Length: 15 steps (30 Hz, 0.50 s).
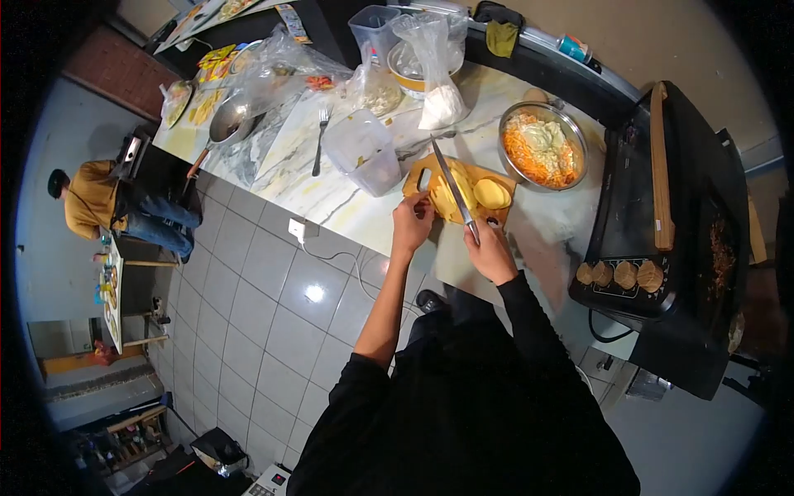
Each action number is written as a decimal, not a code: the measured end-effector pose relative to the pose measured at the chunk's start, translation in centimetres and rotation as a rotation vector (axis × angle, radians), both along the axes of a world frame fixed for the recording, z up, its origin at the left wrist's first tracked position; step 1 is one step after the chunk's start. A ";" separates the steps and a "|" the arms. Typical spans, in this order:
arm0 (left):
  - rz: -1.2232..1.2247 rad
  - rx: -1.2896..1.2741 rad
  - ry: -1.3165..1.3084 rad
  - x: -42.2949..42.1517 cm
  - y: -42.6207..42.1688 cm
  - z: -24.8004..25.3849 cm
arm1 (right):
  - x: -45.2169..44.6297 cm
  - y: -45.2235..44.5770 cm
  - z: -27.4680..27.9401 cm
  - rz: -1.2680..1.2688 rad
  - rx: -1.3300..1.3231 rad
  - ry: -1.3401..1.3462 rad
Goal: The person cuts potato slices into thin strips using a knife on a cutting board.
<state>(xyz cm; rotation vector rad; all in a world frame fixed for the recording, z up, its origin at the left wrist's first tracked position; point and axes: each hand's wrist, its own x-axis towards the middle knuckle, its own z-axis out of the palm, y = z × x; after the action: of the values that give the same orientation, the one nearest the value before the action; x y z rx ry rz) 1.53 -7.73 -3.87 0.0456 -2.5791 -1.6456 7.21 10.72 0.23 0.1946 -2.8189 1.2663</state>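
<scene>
My right hand (491, 252) is closed round the handle of a long kitchen knife (452, 180). Its blade points away from me, slanting across a wooden cutting board (423, 180). Yellow slices (447, 201), perhaps potato, lie on the board under and beside the blade. A rounded yellow piece with a flat cut face (492, 194) rests to the right of the knife. At the board's near left edge is my left hand (413, 220), its fingers curled together beside the slices. Whatever those fingers may hold is too small to make out.
Left of the board stands a clear plastic tub (361, 153), with a fork (321, 142) beyond. A metal bowl of shredded orange and pale food (542, 147) sits at right, near a black griddle (637, 207). A pan (231, 124) overhangs the counter edge. Another person (99, 198) is far left.
</scene>
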 end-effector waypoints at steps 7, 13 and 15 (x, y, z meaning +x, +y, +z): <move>-0.184 -0.044 -0.022 0.0 -1.0 1.7 | -0.3 4.2 3.3 0.052 -0.077 -0.158; -0.264 -0.116 -0.078 -0.6 -0.7 2.7 | 0.6 4.6 1.6 0.104 -0.132 -0.190; -0.280 -0.170 -0.081 -0.4 -0.6 2.8 | 0.7 5.1 1.7 0.087 -0.152 -0.281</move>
<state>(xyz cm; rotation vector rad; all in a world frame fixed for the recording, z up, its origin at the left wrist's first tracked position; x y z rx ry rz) 1.08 -8.30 -1.07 -0.2774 -2.8880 -1.5224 7.90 15.81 1.89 0.1438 -2.9501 1.6396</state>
